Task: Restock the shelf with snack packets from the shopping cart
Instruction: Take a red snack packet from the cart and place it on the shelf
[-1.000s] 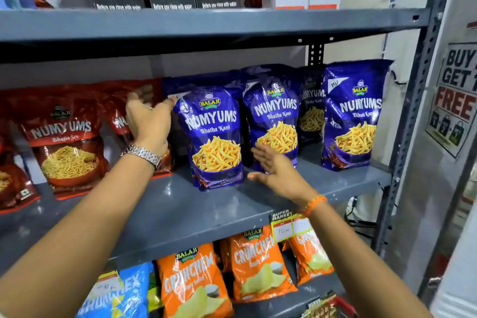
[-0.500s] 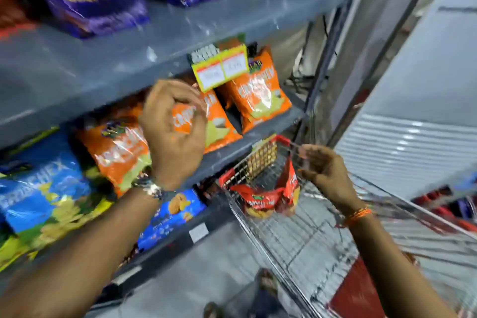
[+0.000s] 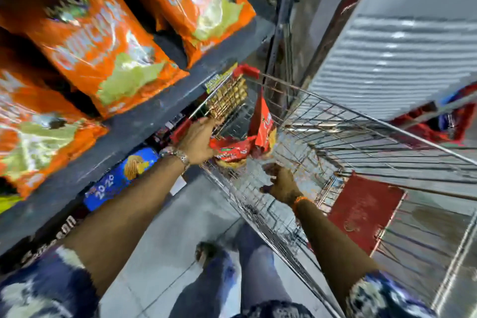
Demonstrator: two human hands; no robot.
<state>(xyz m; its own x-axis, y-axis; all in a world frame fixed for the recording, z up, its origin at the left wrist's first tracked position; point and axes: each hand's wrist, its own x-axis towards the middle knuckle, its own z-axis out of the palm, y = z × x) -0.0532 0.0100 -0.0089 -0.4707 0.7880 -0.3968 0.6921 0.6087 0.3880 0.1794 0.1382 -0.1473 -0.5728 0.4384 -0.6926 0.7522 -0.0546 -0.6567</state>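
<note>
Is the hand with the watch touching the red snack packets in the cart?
Touching. In the head view, the left hand reaches into the shopping cart, its fingers overlapping the edge of the red snack packets with no gap visible.

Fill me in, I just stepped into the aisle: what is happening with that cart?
A person is reaching both hands into the wire shopping cart beside the shelf. The left hand is at the red snack packets lying in the cart; blur hides whether it grips them. The right hand hovers open just short of them. Orange packets already sit on the shelf.
</note>
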